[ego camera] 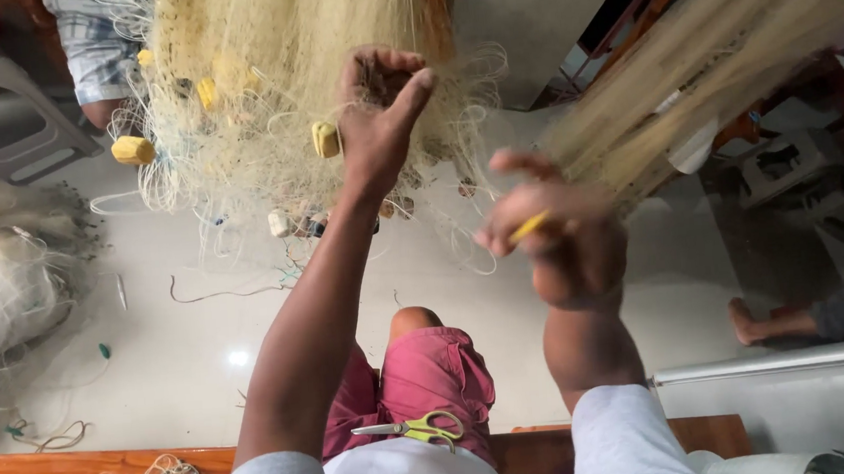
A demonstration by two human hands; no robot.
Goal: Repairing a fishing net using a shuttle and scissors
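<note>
The left hand [382, 110] is raised, fingers pinched around strands of the pale, tangled fishing net with yellow floats [260, 89] hanging ahead. The blurred right hand [562, 236] grips a slim yellow netting needle [530, 225] just beside the net, while yellow-handled scissors [419, 429] lie on the lap.

The net [271, 98] pinched in my left hand [383, 120] is fine pale monofilament, slightly shiny, hung with matt yellow foam-like floats [132, 149]. My right hand [563, 241] grips a smooth yellow plastic piece [530, 225] (blurred). Scissors [412, 429] on my pink cloth shorts [433, 377]: bright metal blades, glossy yellow-green plastic handles. Floor [200, 355]: glossy pale tile. Bench [79, 470]: smooth varnished wood.
</note>
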